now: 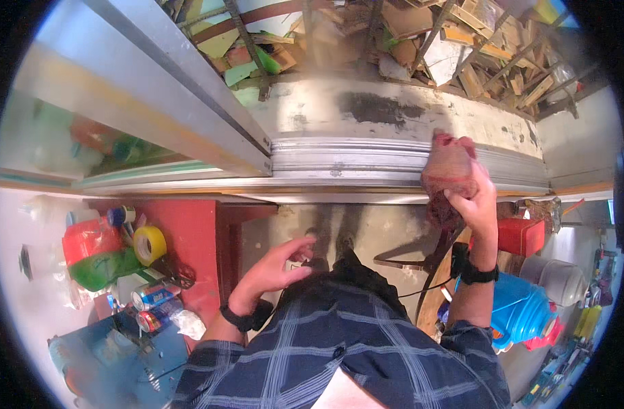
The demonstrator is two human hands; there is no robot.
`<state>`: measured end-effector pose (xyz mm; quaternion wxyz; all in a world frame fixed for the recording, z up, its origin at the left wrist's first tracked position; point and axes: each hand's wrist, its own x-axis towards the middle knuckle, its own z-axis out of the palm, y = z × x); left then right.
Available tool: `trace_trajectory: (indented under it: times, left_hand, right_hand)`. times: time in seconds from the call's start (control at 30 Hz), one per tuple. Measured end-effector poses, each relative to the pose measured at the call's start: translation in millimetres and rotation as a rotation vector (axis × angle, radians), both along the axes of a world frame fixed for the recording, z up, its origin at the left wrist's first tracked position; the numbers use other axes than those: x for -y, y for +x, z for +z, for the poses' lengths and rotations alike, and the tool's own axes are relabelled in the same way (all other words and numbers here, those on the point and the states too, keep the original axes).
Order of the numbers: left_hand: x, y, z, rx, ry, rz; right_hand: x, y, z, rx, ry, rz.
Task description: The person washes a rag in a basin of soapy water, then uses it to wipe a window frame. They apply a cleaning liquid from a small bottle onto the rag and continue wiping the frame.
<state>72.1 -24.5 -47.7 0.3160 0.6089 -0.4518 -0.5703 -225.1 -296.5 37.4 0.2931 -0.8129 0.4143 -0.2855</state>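
Now, a bunched reddish cloth (451, 170) is gripped firmly in the right hand (480, 208), with the thumb pressed along its near side. It is held over the right part of the metal track (366, 163); whether it is pressed down or held just above cannot be told. Over to the left hand (276, 266): nothing is held there, the fingers are loosely curved and the thumb is apart from them, well short of the track.

Along the track, bare bright metal is shown on most of its length, yet a grey smudge (337, 168) is left near the middle. Just beyond, on the pale ledge (475, 116), a broad dark patch (380, 109) is seen, with smaller marks toward the right end. So nothing can be called finished, and how much has been done cannot be judged from this view.

Farther out, scrap wood (407, 20) is heaped behind rusty bars (373, 31). On the left, the track is partly covered by a sliding window panel (182, 88); nearer, a yellow tape roll (149, 245) is set on a red surface (189, 225). On the near right, a blue container (520, 310) is seen beside the forearm.
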Motion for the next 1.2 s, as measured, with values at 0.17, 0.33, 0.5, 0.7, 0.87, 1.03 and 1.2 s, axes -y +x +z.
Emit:
trace_trajectory:
  times: [0.17,0.33,0.5,0.7,0.87,1.03,1.2]
  left_hand:
    - [-42.8,-17.4,-16.4,0.021,0.289,0.268]
    - [-76.5,-31.8,-25.0,0.027,0.317,0.425]
    - [-89.0,-43.7,-27.0,0.054,0.264,0.491]
    - [-82.8,-54.9,-43.2,0.033,0.250,0.470]
    - [-83.7,-55.2,-57.8,-0.029,0.229,0.482]
    - [-84.8,-59.8,-54.2,-0.002,0.215,0.473]
    - [-82.8,-61.1,-49.1,0.022,0.177,0.483]
  right_hand:
    - [34.2,1.7,-93.3,-0.163,-0.072,0.194]
    - [-19.8,92.4,-77.6,-0.117,-0.288,0.448]
    - [-32.5,149.9,-80.5,-0.278,-0.470,0.523]
    - [-17.9,132.9,-82.1,-0.367,-0.578,0.612]
    - [32.2,73.8,-55.0,-0.510,-0.163,0.643]
    - [18.9,86.8,-45.4,-0.284,-0.199,0.674]
    - [-21.8,136.4,-58.3,-0.543,-0.391,0.663]
